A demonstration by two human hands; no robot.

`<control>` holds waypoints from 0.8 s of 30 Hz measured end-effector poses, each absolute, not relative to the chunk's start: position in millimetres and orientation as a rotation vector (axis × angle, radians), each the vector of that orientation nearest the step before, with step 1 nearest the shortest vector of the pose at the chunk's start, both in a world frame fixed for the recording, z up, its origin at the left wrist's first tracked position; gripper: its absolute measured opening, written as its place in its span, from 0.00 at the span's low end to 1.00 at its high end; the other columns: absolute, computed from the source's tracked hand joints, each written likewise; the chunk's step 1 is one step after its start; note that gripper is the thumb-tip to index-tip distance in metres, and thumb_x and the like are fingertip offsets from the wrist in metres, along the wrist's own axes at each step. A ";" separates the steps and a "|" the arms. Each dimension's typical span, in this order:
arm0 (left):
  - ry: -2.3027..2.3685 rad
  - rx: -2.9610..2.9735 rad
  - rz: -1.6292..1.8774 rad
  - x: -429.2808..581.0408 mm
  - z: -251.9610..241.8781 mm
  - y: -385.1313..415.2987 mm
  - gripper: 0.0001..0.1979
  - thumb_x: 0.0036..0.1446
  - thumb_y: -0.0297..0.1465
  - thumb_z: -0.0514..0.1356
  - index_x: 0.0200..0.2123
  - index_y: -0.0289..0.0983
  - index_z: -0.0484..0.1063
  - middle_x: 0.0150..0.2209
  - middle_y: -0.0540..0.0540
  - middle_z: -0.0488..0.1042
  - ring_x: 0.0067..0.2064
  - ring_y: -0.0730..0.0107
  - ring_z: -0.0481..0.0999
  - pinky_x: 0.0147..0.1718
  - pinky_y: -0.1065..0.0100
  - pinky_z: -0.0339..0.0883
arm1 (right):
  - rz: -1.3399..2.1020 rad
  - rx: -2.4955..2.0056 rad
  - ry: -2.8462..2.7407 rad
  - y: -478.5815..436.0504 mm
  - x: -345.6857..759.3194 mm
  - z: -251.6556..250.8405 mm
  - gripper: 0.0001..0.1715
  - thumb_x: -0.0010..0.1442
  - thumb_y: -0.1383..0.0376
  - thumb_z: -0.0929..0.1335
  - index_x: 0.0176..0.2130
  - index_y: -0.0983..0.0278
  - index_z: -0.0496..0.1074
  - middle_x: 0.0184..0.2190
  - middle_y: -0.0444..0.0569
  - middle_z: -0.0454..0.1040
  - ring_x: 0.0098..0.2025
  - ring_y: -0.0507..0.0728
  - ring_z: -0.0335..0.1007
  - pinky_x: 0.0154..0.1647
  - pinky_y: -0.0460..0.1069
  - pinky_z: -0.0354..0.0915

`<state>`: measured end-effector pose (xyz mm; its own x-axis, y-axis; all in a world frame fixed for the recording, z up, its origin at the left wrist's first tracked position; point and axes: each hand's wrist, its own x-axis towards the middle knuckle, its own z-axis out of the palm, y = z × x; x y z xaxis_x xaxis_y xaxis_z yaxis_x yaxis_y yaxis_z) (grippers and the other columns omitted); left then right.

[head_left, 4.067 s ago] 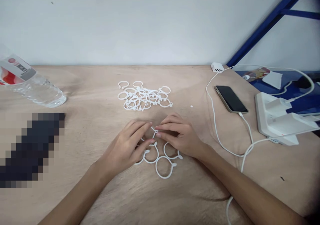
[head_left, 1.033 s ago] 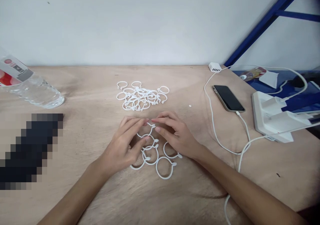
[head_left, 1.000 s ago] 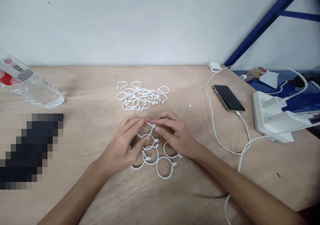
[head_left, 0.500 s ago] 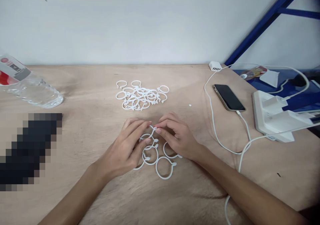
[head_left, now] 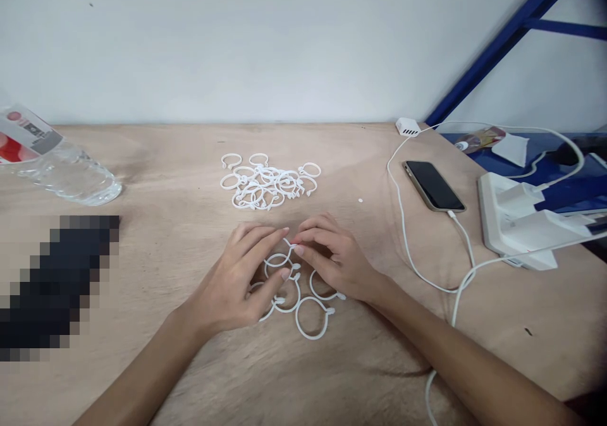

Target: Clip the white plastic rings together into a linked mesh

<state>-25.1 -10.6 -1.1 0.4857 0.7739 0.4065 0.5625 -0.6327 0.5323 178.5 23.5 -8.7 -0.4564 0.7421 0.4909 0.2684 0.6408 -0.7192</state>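
Pinching ring (head_left: 290,254) by its tab, mid-frame, with right hand (head_left: 339,258), grip nearly closed | curving left hand (head_left: 232,280) over same ring, thumb well apart from fingertips, can't tell if holding it | loose rings (head_left: 312,338) on table (head_left: 227,375) just below, pile (head_left: 265,174) above | phone (head_left: 434,186) at right, bottle (head_left: 76,173) at left

On the table (head_left: 403,375), a heap of rings (head_left: 268,172) lies behind the nearer rings (head_left: 299,294). A bottle (head_left: 66,170) is far left, a phone (head_left: 434,186) far right.
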 end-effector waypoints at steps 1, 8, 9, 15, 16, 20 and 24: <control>1.127 2.420 0.916 -25.6 -0.9 -10.2 0.22 0.61 0.31 0.57 0.58 0.35 0.62 0.52 0.39 0.69 0.54 0.56 0.64 0.52 0.54 0.64 | 0.719 -0.784 -2.026 23.5 178.6 -8.2 0.05 0.61 0.70 0.67 0.38 0.63 0.74 0.36 0.50 0.73 0.41 0.55 0.67 0.43 0.53 0.67; 1.828 2.274 1.050 -28.2 -12.6 0.4 0.19 0.62 0.36 0.54 0.54 0.39 0.67 0.54 0.40 0.69 0.55 0.47 0.62 0.54 0.42 0.56 | 0.706 -0.683 -2.138 22.2 177.9 -7.8 0.08 0.57 0.74 0.68 0.36 0.66 0.76 0.33 0.52 0.74 0.41 0.57 0.65 0.44 0.55 0.67; 1.934 2.234 0.971 -27.2 -13.4 1.4 0.20 0.61 0.38 0.54 0.55 0.39 0.66 0.56 0.39 0.67 0.56 0.43 0.60 0.53 0.39 0.55 | 0.698 -0.677 -2.139 22.0 177.8 -7.9 0.09 0.57 0.74 0.68 0.37 0.66 0.76 0.34 0.52 0.74 0.41 0.57 0.65 0.44 0.56 0.67; 2.121 2.144 0.560 -20.2 -6.7 1.2 0.20 0.64 0.39 0.46 0.54 0.44 0.68 0.61 0.46 0.63 0.59 0.44 0.57 0.55 0.41 0.53 | 0.694 -0.727 -2.056 22.3 178.1 -9.7 0.11 0.56 0.74 0.68 0.40 0.64 0.76 0.35 0.51 0.75 0.42 0.58 0.66 0.45 0.57 0.66; 2.126 2.141 0.562 -20.2 -6.3 1.2 0.19 0.64 0.38 0.46 0.54 0.43 0.68 0.61 0.46 0.63 0.59 0.44 0.57 0.55 0.42 0.53 | 0.693 -0.732 -2.051 22.4 178.2 -10.1 0.11 0.56 0.74 0.68 0.39 0.64 0.76 0.35 0.51 0.75 0.42 0.58 0.66 0.45 0.57 0.66; 2.158 2.141 0.582 -23.0 -9.2 1.9 0.22 0.63 0.38 0.48 0.58 0.40 0.63 0.62 0.43 0.62 0.60 0.43 0.57 0.55 0.42 0.52 | 0.688 -0.725 -2.047 22.6 178.2 -10.7 0.11 0.55 0.74 0.69 0.39 0.64 0.76 0.35 0.51 0.76 0.42 0.58 0.66 0.45 0.57 0.66; 2.112 2.198 0.643 -25.8 -10.1 1.6 0.18 0.61 0.34 0.49 0.54 0.40 0.66 0.55 0.44 0.70 0.57 0.45 0.60 0.54 0.46 0.51 | 0.686 -0.729 -2.040 22.7 178.2 -10.6 0.10 0.56 0.74 0.69 0.38 0.65 0.76 0.35 0.52 0.76 0.42 0.58 0.66 0.45 0.56 0.66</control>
<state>-25.8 1.6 -10.1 -0.0043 0.9619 0.2735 0.9510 -0.0807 0.2985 178.2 22.7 -10.6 -0.4759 0.7045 0.5266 0.2429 0.6807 -0.6911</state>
